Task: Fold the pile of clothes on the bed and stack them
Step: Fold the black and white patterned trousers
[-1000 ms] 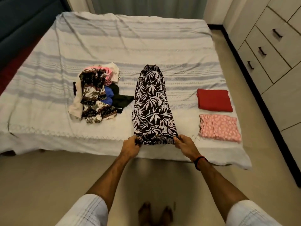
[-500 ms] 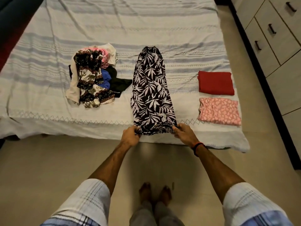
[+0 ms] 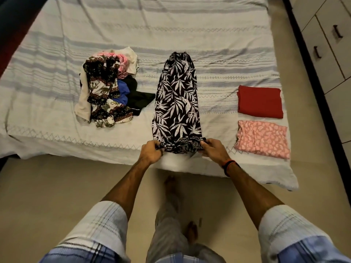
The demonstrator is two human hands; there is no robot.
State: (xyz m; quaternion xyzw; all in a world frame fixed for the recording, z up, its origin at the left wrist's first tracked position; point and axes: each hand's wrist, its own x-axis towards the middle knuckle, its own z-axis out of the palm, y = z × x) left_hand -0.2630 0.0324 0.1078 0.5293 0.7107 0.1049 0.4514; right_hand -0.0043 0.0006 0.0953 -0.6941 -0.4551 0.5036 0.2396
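Observation:
A long black garment with a white leaf print (image 3: 177, 103) lies lengthwise on the bed (image 3: 47, 95), folded narrow. My left hand (image 3: 151, 152) grips its near left corner and my right hand (image 3: 213, 150) grips its near right corner, at the bed's front edge. The near hem is bunched between the two hands. To the left sits a jumbled pile of unfolded clothes (image 3: 108, 88). On the right lie a folded red cloth (image 3: 260, 101) and, nearer me, a folded pink patterned cloth (image 3: 263, 138), side by side and apart.
The bed carries a pale sheet with grey stripes. White drawers with dark handles (image 3: 326, 40) line the right wall across a narrow strip of floor. My bare feet (image 3: 171, 185) stand on the beige floor at the bed's front edge.
The camera has tilted down and drawn closer, so the bed fills more of the view. Both hands keep hold of the hem's corners, and the hem looks more gathered.

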